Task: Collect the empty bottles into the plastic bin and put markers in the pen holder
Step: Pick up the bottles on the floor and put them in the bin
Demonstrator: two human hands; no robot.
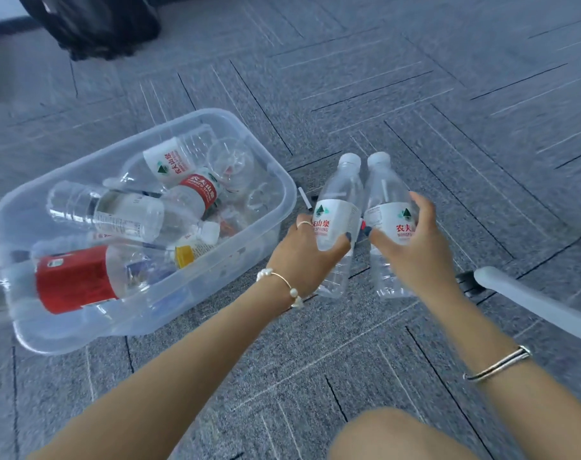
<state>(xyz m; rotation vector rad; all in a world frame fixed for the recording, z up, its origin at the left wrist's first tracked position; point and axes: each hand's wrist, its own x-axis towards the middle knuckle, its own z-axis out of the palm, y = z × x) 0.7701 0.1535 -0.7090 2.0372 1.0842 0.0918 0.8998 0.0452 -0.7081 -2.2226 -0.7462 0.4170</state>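
My left hand (302, 257) grips a clear white-capped bottle (340, 190) around its white label. My right hand (415, 247) grips a second clear white-capped bottle (383, 184) the same way. Both bottles stand upright side by side above the carpet, just right of the clear plastic bin (284, 180). The bin holds several empty bottles lying on their sides, among them a large red-labelled bottle (76, 280) at its near end. A white marker (305, 199) lies on the carpet between the bin and the held bottles. No pen holder is in view.
Grey patterned carpet (415, 94) covers the floor. A black bag or chair base (96, 24) sits at the top left. A white chair leg with a black caster (528, 300) reaches in at the right. My knee (398, 436) is at the bottom edge.
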